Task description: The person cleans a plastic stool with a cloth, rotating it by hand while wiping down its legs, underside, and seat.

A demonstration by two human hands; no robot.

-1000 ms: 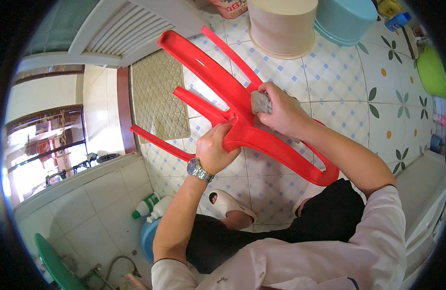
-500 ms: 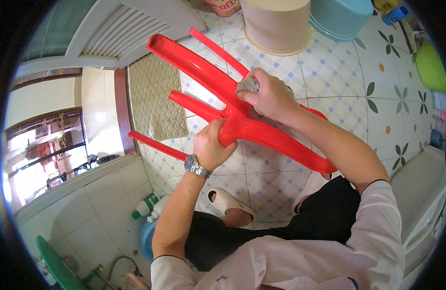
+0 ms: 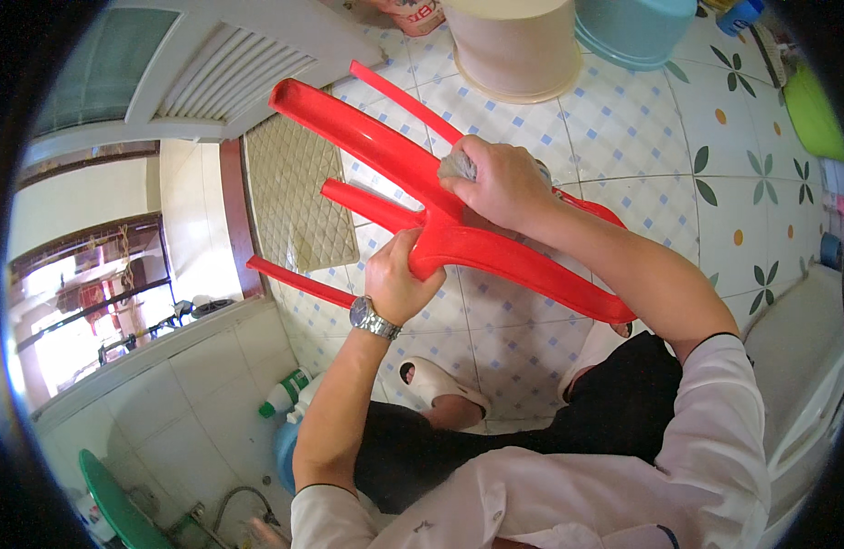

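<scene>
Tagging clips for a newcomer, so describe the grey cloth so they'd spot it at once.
Find the big red frame above the tiled floor. The right hand over it grips the grey cloth. Dull and crumpled, the cloth stands out against smooth, bright red.

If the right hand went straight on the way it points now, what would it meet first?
Beyond the grey cloth it holds, the right hand would probably meet the wide red bar first, though depth is unclear.

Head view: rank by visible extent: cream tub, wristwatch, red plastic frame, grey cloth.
1. Red plastic frame
2. Cream tub, cropped
3. Wristwatch, grey cloth: too close to rank; right hand partly hides the cloth.
</scene>
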